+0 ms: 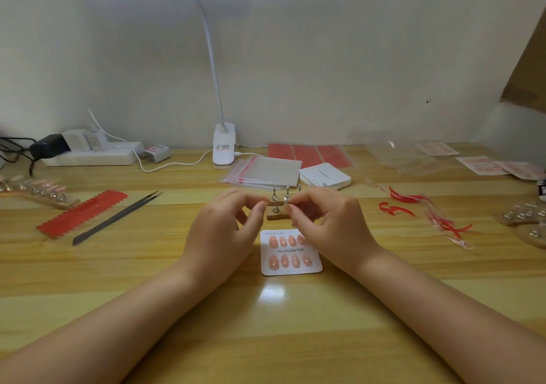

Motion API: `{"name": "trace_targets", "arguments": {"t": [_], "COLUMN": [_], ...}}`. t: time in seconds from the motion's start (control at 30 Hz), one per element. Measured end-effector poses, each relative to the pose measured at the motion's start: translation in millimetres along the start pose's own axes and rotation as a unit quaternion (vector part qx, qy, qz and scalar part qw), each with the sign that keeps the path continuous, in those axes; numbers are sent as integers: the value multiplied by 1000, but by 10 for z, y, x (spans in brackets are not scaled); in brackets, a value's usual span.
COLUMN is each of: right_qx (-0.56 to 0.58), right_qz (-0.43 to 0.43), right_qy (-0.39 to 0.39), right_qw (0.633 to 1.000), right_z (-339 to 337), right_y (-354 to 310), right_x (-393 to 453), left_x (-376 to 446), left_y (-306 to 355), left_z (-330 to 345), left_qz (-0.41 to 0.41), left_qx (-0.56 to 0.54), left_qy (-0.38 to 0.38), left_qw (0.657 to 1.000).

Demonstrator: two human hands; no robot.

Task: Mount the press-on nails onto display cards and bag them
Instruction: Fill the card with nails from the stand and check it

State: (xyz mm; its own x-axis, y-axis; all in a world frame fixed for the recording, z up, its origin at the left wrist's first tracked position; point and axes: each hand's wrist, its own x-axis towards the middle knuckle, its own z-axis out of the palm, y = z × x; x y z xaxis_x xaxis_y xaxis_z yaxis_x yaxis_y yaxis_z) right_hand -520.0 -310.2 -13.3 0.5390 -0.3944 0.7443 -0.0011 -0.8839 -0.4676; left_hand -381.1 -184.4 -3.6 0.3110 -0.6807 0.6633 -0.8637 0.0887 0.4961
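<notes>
White display card (291, 267) reads "Handmade Nail" between 2 rows of nails (289, 250).

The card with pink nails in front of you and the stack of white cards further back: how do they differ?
The card with pink nails lies single and flat near the hands, while the stack of white cards holds many, piled further back. The near card carries two rows of pink nails, and the top of the stack is bare apart from small print. The right hand partly covers the near card; nothing covers the stack. Both are white with rounded corners.

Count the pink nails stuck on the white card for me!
8 show: four along the top row, four along the bottom of the card. The right hand covers the top right corner, maybe hiding more.
</notes>
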Motion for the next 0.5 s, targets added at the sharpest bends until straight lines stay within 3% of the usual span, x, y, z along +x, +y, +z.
{"name": "trace_targets", "arguments": {"t": [0.17,0.3,0.5], "right_qx": [51,0,-68], "right_qz": [142,219,319], "right_qy": [51,82,12], "right_qw": [987,972,945], "right_z": [-79,-201,-231], "right_y": [61,232,397], "right_x": [44,98,91], "left_x": [-10,-18,-51], "left_y": [-26,-33,-37], "left_z": [0,14,32], "left_qz": [-20,-23,-18], "left_qx": [-15,-11,-6], "left_qy": [-18,-23,-34], "left_qw": [1000,999,999]}}
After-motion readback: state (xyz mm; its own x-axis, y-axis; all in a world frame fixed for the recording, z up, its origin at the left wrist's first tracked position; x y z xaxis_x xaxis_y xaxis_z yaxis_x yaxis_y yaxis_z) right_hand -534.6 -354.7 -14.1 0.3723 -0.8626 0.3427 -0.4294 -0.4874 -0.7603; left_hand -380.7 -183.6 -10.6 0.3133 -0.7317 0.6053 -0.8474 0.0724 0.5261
